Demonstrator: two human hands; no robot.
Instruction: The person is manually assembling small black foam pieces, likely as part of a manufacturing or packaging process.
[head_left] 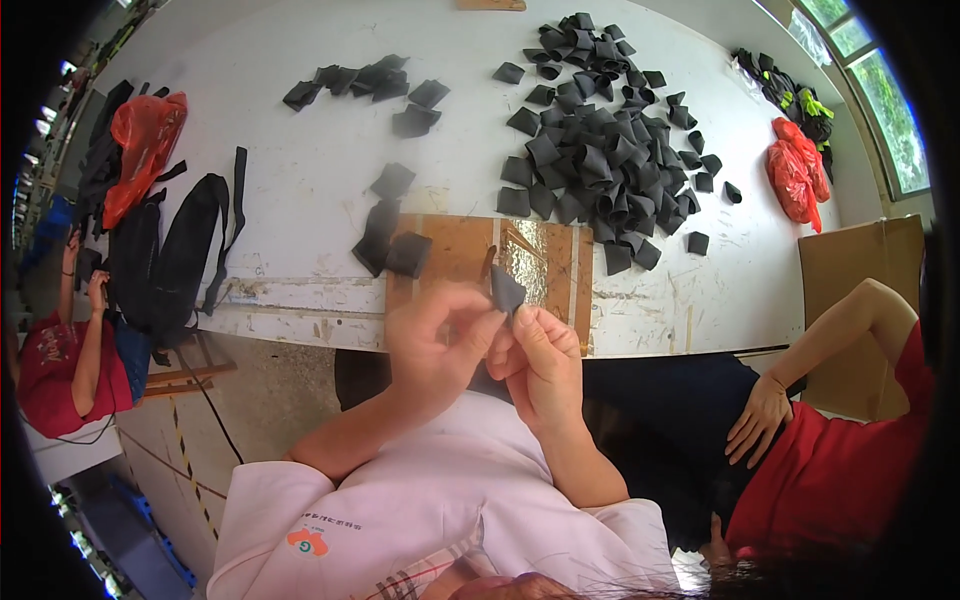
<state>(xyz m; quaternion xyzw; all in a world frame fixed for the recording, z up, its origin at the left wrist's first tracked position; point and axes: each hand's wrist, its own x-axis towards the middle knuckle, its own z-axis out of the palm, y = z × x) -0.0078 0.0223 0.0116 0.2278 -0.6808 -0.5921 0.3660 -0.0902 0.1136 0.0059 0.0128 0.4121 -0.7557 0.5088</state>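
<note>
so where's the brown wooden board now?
Head view, centre: the wooden board lies at the near edge of the white table, partly hidden by the left hand, a large pile of dark folded pieces to its upper right.

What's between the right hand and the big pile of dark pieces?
In the head view, the brown board lies between the right hand and pile.

The left hand (448, 330) and right hand (545, 358) pinch 1 black piece (508, 290) over a wooden board (456, 245).
</note>
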